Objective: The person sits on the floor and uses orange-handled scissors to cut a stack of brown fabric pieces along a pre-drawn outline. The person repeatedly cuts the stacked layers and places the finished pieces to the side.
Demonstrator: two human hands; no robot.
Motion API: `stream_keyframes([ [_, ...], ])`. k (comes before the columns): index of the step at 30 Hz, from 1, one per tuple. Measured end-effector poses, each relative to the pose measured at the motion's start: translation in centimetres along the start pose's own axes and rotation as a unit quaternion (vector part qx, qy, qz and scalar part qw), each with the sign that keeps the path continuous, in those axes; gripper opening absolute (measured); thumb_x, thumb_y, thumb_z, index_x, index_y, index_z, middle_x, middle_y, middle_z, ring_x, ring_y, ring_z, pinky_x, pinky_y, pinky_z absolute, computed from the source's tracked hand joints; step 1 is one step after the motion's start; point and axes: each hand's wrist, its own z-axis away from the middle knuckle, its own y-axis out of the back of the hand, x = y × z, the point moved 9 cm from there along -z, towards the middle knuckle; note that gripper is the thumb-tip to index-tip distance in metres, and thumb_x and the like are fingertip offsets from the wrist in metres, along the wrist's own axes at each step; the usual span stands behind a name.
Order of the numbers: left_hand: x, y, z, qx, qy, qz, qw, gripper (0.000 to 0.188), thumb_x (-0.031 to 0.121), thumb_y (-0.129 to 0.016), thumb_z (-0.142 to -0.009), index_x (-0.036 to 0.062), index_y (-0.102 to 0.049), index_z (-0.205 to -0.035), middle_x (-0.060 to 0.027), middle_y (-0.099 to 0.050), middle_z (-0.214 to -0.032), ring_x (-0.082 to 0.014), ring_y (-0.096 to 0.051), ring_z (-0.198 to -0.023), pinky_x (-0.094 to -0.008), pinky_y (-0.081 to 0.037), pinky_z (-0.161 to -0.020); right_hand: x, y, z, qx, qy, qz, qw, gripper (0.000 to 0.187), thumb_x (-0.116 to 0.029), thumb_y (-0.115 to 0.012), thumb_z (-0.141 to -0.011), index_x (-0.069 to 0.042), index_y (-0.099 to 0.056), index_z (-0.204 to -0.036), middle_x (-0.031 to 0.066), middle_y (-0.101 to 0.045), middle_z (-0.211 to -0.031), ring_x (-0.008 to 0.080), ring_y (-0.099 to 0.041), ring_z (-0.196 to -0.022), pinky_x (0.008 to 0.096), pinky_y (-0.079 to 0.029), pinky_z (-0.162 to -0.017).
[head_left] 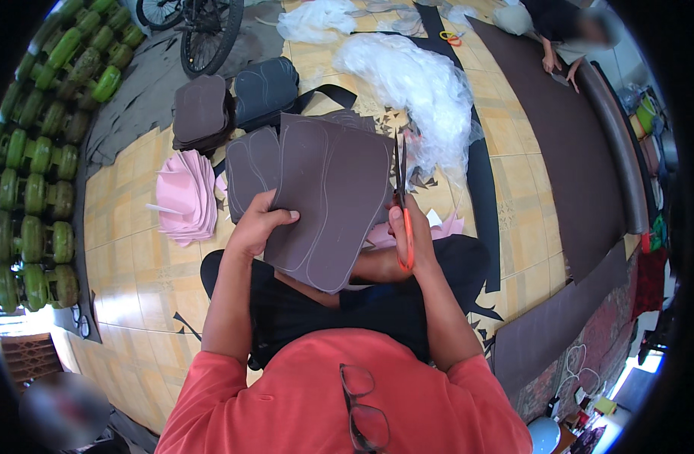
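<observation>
My left hand [257, 227] grips the left edge of a dark brown sheet [332, 197], thumb on top. Pale curved outlines shaped like shoe soles are drawn on the sheet, which is held up above my crossed legs. In my right hand [409, 227] is a pair of scissors [404, 212] with orange handles. Their blades point away from me, slightly parted, beside the sheet's right edge. Behind the sheet lies another dark brown piece [250, 168] with similar outlines, partly covered.
Stacks of brown cut pieces [201, 110], black cut pieces [265, 87] and pink sheets [185, 197] lie ahead and left. Clear plastic wrap [415, 91] spreads beyond the scraps. Green gas cylinders [33, 197] line the left. At far right, another person works over a brown roll [608, 144].
</observation>
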Motion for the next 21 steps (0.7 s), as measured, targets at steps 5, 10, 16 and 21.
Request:
stream_keyframes([
  [5, 0.0, -0.4, 0.4, -0.027, 0.012, -0.041, 0.999, 0.037, 0.006, -0.063, -0.073, -0.0031, -0.066, -0.109, -0.005, -0.066, -0.094, -0.0141, -0.059, -0.09, -0.0269, -0.045, -0.085, -2.4, 0.8, -0.1, -0.002, 0.002, -0.021, 1.0, 0.042, -0.038, -0.052, -0.096, 0.004, -0.048, -0.091, 0.0242, -0.057, -0.078, 0.0401, -0.057, -0.073, 0.0436, -0.044, -0.066],
  [10, 0.1, -0.2, 0.5, -0.046, 0.02, -0.067, 0.997, 0.039, 0.007, -0.063, -0.071, -0.0033, -0.066, -0.109, -0.0048, -0.067, -0.094, -0.0145, -0.059, -0.089, -0.0265, -0.045, -0.085, -2.2, 0.8, 0.6, -0.002, 0.037, -0.015, 0.999, 0.037, -0.033, -0.056, -0.094, 0.003, -0.049, -0.093, 0.0239, -0.057, -0.082, 0.039, -0.056, -0.073, 0.0419, -0.044, -0.066],
  [16, 0.6, 2.4, 0.2, -0.068, 0.029, -0.103, 0.992, 0.038, 0.008, -0.065, -0.071, -0.0037, -0.067, -0.107, -0.0052, -0.067, -0.091, -0.0149, -0.059, -0.088, -0.0264, -0.045, -0.085, -1.7, 0.7, 1.2, -0.074, 0.003, 0.002, 0.997, 0.036, -0.034, -0.058, -0.093, 0.001, -0.052, -0.087, 0.0164, -0.053, -0.073, 0.0265, -0.049, -0.065, 0.036, -0.042, -0.062],
  [21, 2.0, 3.9, -0.4, -0.088, 0.026, -0.189, 0.978, 0.038, 0.009, -0.066, -0.07, -0.0047, -0.068, -0.105, -0.0067, -0.068, -0.09, -0.0149, -0.06, -0.088, -0.0253, -0.045, -0.083, 0.0, 0.0, 2.6, -0.104, -0.032, -0.06, 0.992, 0.042, -0.038, -0.056, -0.095, 0.0, -0.054, -0.08, 0.0072, -0.046, -0.061, 0.0157, -0.045, -0.063, 0.0316, -0.04, -0.059],
])
